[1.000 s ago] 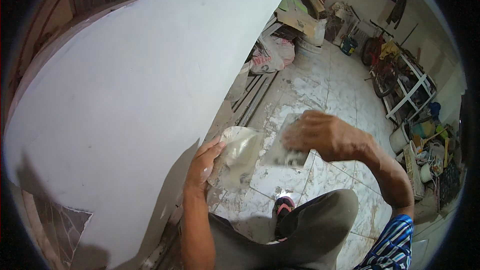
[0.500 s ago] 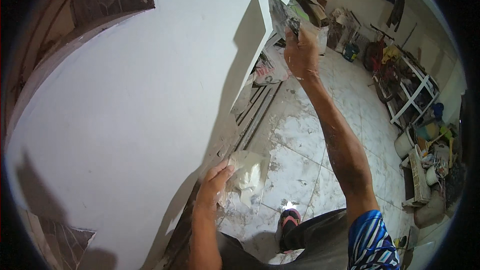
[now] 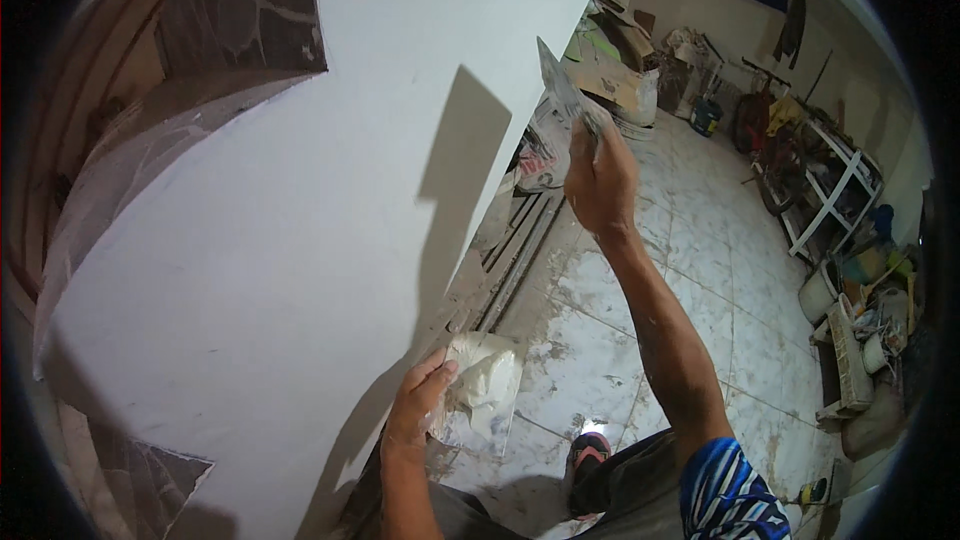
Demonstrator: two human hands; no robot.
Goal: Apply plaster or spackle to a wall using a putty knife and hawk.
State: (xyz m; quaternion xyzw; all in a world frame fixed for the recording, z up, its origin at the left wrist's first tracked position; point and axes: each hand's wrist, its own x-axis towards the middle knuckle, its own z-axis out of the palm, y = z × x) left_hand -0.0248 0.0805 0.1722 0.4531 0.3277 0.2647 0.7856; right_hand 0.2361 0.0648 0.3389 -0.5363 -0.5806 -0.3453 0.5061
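Observation:
My right hand (image 3: 602, 172) is closed around the grip of a putty knife (image 3: 566, 88) with a wide flat blade, streaked with putty. Its blade points up, close to the right edge of the white wall (image 3: 300, 210), and casts a shadow on that wall; I see no clear contact. Lower down, my left hand (image 3: 420, 395) pinches the left edge of a flat, see-through plate (image 3: 508, 410). A lump of off-white putty (image 3: 485, 385) lies on the plate. Smears of putty mark my right hand and wrist.
Long dark rails (image 3: 515, 260) lie on the floor beside the wall's edge. Pale smears cover the floor tiles (image 3: 690, 240). Along the right stand a bicycle (image 3: 775, 155), a white rack (image 3: 830, 195) and a crate (image 3: 848, 365) near clutter. Dark stone-patterned pieces (image 3: 245, 10) adjoin the wall's left side.
The right hand and putty knife have come down, and the blade has turned more edge-on. The left hand with its plate has sunk slightly. The whole view has shifted a little.

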